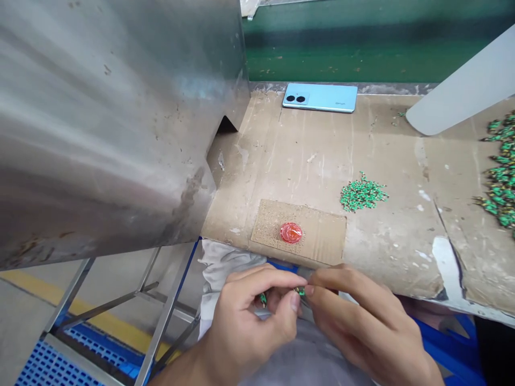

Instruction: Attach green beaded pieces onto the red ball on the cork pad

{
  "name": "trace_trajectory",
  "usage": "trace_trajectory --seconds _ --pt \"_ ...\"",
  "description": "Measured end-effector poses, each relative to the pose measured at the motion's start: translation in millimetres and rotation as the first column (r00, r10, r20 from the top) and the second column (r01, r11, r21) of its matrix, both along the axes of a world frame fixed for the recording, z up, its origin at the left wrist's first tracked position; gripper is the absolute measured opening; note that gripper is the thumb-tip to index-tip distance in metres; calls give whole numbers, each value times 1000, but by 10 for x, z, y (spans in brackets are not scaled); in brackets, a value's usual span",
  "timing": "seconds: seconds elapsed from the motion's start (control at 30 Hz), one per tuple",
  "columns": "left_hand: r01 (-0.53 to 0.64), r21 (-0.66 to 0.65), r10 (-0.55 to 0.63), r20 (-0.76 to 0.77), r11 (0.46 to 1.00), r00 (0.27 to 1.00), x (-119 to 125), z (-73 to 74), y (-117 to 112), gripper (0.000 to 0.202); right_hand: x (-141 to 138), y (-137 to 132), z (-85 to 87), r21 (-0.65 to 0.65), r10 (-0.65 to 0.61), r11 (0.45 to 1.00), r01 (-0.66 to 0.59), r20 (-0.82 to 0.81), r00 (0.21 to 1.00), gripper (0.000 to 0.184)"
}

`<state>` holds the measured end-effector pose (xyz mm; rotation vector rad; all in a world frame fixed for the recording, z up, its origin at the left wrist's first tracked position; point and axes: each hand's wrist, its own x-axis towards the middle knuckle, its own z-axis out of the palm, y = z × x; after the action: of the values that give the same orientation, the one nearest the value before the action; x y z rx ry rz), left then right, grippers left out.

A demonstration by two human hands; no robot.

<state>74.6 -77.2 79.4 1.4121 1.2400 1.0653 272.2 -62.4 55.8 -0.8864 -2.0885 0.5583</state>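
My left hand (257,319) is closed in a pinch, thumb and forefinger on a small green piece with a brassy end (300,291). A second small green piece (263,298) shows inside the curled fingers of that hand. From the other side, my right hand (362,316) pinches at the same spot, its fingertips meeting the left forefinger and partly hiding the piece. Both hands are just off the table's front edge, over my lap. Beyond them, a round, glossy red lump (291,232) sits on a cardboard scrap (328,236).
Loose tiny green parts (362,194) form a small pile on the cardboard-covered table (298,171). Larger green pieces (502,171) are heaped at the right edge. A light-blue phone (322,98) lies behind, near a white slanted post (462,80). Sheet metal (120,118) walls off the left.
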Motion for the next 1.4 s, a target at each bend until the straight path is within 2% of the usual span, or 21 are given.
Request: trace_trajectory --seconds 0.23,0.37,0.57,0.7,0.87,0.97,1.07,1.13,1.17,1.2,1.23,1.27,1.3,1.33,1.37,1.4 --pt "-26 145 45 -136 989 990 32 26 75 21 27 -19 -17 -34 31 999 -31 9 999 31" --pt "-27 197 56 -145 980 988 45 20 95 21 12 -25 -44 -27 38 999 -38 -24 999 32" --pt "-52 192 70 -87 980 994 50 -42 66 21 -65 -35 14 -169 -25 986 -1 -147 989 36" --pt "-64 145 65 -6 987 998 70 -60 89 20 -74 -51 34 -220 -46 976 9 -168 985 41" --pt "-35 86 35 -2 996 999 74 -35 138 19 -52 -19 1 -222 -36 975 -9 -198 980 38" --pt "-35 132 41 -44 991 998 72 -38 139 21 -78 -13 14 -198 -19 980 -16 -171 985 35" --pt "-33 183 47 -70 983 996 63 -118 111 29 -110 -40 12 -177 -20 984 -15 -197 980 33" --pt "58 86 -60 26 995 998 41 -224 97 36 -36 -43 -44 -215 -53 976 -9 -279 959 29" --pt "83 8 -84 108 996 991 21 -279 98 34 59 -31 -81 -239 -118 970 46 -296 948 25" --pt "70 -76 -54 194 995 979 -5 -325 104 31 197 -7 -118 -259 -244 950 172 -279 929 19" --pt "70 -158 -21 291 985 956 -40 -355 116 24 373 28 -150 -254 -412 900 355 -224 883 12" --pt "74 -242 28 392 967 920 -83 -365 130 20 579 73 -176 -250 -606 785 567 -119 787 2" --pt "76 -339 101 476 938 873 -129 -352 144 20 798 128 -197 -212 -770 628 749 -33 637 11" --pt "84 -436 186 541 896 820 -175 -321 158 22 1012 189 -214 -185 -837 541 821 -24 546 21" --pt "90 -533 282 575 842 768 -215 -275 169 26 1202 252 -230 -156 -879 475 866 -47 474 25" --pt "79 -638 390 559 766 732 -245 -222 177 29 1352 315 -245 -126 -907 420 899 -74 414 28"
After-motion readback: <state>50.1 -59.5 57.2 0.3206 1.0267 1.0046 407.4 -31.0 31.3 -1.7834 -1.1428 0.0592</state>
